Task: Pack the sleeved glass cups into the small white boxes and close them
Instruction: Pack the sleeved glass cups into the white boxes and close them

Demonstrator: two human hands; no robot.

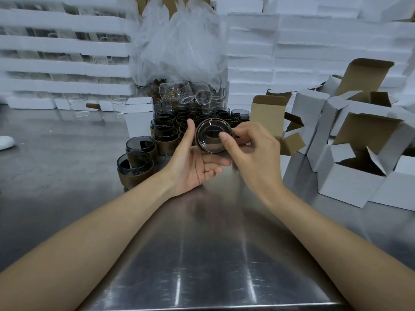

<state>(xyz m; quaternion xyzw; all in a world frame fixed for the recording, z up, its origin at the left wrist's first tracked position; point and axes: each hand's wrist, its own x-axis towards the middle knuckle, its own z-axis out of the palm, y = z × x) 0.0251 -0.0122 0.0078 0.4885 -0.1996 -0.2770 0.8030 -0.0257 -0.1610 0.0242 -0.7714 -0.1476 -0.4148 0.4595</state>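
Observation:
I hold one sleeved glass cup (211, 136) on its side above the steel table (202, 254), its clear base facing me and a brown sleeve around it. My left hand (195, 162) cradles it from below with the thumb up along its left edge. My right hand (251, 149) grips its right side, thumb on the base and fingers curled round behind. More sleeved cups (166, 131) stand stacked behind and to the left. Open small white boxes (350, 176) lie at the right.
A closed white box (139, 115) stands left of the cup stacks. Bare glass cups (186, 92) and crumpled plastic wrap (182, 41) rise behind them. White foam trays (62, 63) fill the back. A single open box (267, 113) sits just behind my right hand.

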